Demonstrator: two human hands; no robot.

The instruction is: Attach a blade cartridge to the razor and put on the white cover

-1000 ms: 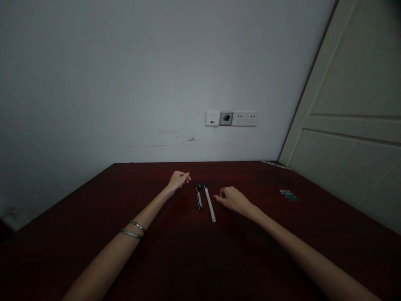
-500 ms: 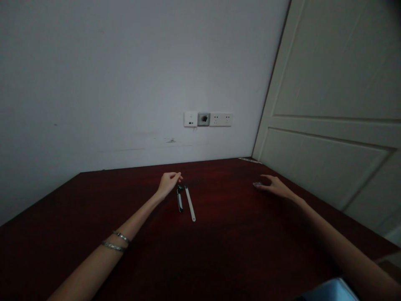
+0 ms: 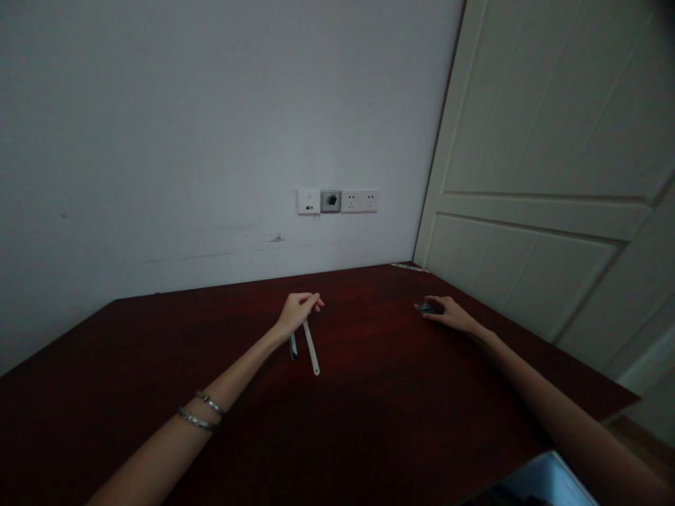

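Observation:
My left hand [image 3: 300, 310] is closed, with thumb and fingers pressed together; what they hold, if anything, is too small to make out. It hovers over the upper ends of a slim white stick [image 3: 311, 351] with a hole at its lower end and a black-and-white handled razor [image 3: 293, 346], whose head it hides. Far to the right, my right hand [image 3: 451, 313] has its thumb and fingers around a small clear plastic packet [image 3: 422, 308] with something dark in it. The packet rests on the dark red table [image 3: 369, 393].
A light blue open box [image 3: 553, 478] is at the bottom right, partly cut off. A thin pale strip [image 3: 408, 267] lies at the table's back corner. Behind are a wall with sockets [image 3: 359, 202] and a white panelled door [image 3: 527, 204] on the right.
My left hand has moved right, now covering the razor's head and the upper end of the white stick. The view has turned slightly right. My right hand stays at the packet.

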